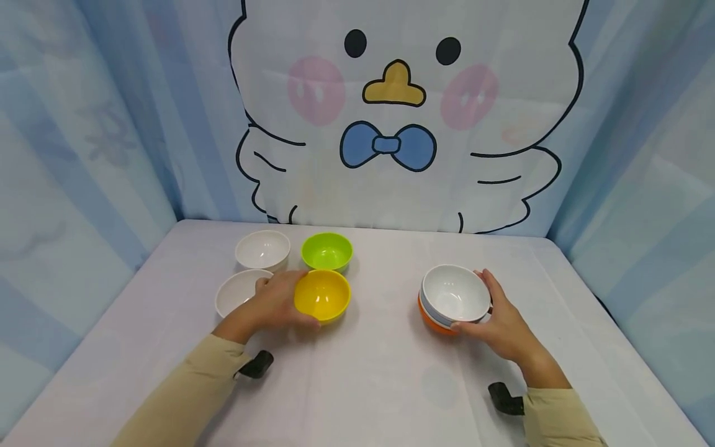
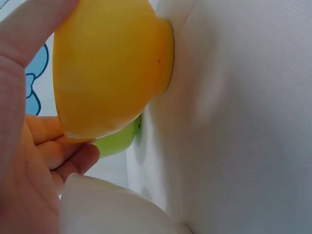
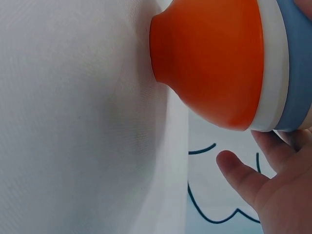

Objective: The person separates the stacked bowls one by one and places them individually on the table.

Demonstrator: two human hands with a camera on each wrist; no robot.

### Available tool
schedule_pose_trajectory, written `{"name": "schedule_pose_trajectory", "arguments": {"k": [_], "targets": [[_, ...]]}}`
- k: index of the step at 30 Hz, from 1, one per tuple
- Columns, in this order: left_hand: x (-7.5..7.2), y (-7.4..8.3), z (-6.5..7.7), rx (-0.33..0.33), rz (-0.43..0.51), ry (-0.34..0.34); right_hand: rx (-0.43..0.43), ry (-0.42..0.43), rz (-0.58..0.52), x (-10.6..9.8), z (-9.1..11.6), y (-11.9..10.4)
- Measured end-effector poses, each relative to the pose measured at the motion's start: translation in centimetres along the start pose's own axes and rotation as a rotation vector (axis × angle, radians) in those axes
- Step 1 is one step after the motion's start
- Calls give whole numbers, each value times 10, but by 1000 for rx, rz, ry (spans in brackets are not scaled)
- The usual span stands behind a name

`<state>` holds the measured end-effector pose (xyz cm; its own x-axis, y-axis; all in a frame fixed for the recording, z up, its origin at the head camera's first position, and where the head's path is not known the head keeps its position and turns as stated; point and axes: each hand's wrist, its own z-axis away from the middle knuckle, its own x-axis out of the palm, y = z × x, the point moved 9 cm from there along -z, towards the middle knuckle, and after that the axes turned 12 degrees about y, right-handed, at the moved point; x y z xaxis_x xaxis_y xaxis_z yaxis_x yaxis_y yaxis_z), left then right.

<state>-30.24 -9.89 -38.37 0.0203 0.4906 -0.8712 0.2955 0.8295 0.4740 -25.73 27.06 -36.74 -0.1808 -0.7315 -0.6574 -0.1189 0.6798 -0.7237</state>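
My left hand grips the yellow bowl from its left side, thumb near the front and fingers behind. In the left wrist view the side and foot of the yellow bowl show close to the tabletop; I cannot tell whether it touches. On the right, my right hand holds a stack of nested bowls by the upper rim. The stack has an orange bowl at the bottom, then a white bowl, then a blue-grey bowl. The top bowl's inside is white.
A green bowl stands just behind the yellow one. Two white bowls are at the left: one farther back, and a nearer white bowl partly covered by my left hand. A cartoon-printed curtain hangs behind the white-covered table.
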Motion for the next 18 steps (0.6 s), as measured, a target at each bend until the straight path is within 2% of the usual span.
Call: {"name": "schedule_pose_trajectory", "arguments": {"k": [15,18], "targets": [[2,0,-2,-22,-5,-15,-13,-27,-15,0,-3,0],[1,3,-3,-2,-1,-2,-3,-43,-32,1,-4,2]]}}
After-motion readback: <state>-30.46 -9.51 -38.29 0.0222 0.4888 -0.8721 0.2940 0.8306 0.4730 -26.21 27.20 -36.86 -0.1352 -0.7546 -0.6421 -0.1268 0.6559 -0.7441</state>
